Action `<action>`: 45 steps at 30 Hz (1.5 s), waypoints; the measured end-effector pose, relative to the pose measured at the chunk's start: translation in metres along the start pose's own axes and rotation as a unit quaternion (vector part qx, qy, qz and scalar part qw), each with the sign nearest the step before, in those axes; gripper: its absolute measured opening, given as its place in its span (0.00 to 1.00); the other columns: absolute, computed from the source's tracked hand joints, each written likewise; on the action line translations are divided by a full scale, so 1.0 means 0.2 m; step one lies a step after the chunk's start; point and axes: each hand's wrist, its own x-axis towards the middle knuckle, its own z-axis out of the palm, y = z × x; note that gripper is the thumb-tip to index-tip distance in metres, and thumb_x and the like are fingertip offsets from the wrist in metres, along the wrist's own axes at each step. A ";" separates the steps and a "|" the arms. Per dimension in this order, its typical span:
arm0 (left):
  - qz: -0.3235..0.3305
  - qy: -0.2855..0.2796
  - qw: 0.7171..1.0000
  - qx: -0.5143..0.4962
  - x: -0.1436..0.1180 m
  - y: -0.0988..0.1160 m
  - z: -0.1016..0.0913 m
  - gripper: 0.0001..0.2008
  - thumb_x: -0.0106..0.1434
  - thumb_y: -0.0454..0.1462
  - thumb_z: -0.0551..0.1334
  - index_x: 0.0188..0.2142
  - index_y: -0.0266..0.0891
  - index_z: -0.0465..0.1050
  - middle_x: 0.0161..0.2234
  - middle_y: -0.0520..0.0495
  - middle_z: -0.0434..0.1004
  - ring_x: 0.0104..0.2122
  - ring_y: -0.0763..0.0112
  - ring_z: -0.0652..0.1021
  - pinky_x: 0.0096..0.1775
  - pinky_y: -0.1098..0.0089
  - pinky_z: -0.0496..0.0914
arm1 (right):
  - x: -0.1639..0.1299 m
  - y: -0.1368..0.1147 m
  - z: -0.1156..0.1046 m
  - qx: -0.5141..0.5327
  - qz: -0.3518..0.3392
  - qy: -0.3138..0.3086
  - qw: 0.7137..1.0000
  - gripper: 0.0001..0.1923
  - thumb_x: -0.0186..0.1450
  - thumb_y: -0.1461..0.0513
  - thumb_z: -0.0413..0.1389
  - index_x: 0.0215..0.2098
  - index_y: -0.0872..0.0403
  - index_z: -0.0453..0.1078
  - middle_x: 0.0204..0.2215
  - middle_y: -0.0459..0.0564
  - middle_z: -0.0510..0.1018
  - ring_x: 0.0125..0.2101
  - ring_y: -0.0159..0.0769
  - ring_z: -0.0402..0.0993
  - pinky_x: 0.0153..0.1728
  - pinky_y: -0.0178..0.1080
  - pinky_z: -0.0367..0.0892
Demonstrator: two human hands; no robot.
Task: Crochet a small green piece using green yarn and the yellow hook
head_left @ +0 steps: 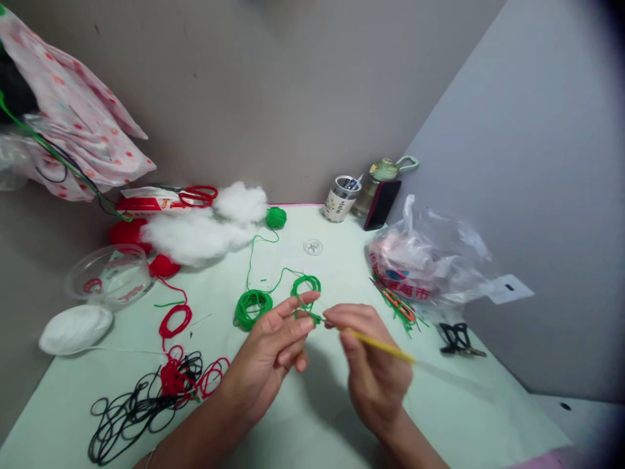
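Note:
Between thumb and fingers, my left hand (273,348) pinches a small piece of green yarn work (312,317), with a strand running over the raised index finger. My right hand (374,365) grips a crochet hook (385,345) with a yellow handle, its tip at the green work. Just beyond my left hand lie a coil of green yarn (252,309) and a looser green loop (306,286). A strand leads from the coil back to a green yarn ball (276,217).
White stuffing (200,234), red scissors (198,195) and a clear bowl (110,277) stand back left. Black cord (131,410) and red yarn (176,319) tangle at left. A pen can (340,198), phone (383,205), plastic bag (424,254) and orange-handled snips (398,303) are at right.

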 end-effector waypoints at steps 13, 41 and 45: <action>0.087 0.017 0.993 0.074 0.00 -0.02 0.00 0.20 0.56 0.39 0.79 0.48 0.37 0.84 0.34 0.52 0.75 0.19 0.86 0.59 0.23 0.75 0.69 | 0.02 -0.03 0.02 -0.007 0.004 -0.040 0.999 0.15 0.73 0.69 0.57 0.51 0.47 0.81 0.41 0.52 0.85 0.39 0.39 0.83 0.37 0.40 0.80; 0.100 0.021 0.987 0.125 -0.02 0.01 -0.01 0.27 0.57 0.38 0.77 0.56 0.40 0.80 0.32 0.54 0.72 0.22 0.79 0.71 0.23 0.75 0.70 | 0.01 -0.04 -0.03 -0.042 -0.045 -0.070 0.996 0.15 0.75 0.68 0.54 0.54 0.48 0.77 0.42 0.53 0.85 0.40 0.38 0.84 0.41 0.39 0.80; 0.032 -0.003 0.999 0.031 -0.01 -0.01 -0.01 0.27 0.58 0.38 0.78 0.56 0.37 0.79 0.24 0.61 0.64 0.17 0.86 0.57 0.21 0.78 0.65 | -0.01 -0.03 -0.02 -0.105 -0.081 -0.062 0.989 0.17 0.74 0.68 0.56 0.55 0.46 0.78 0.47 0.54 0.84 0.46 0.41 0.83 0.44 0.41 0.81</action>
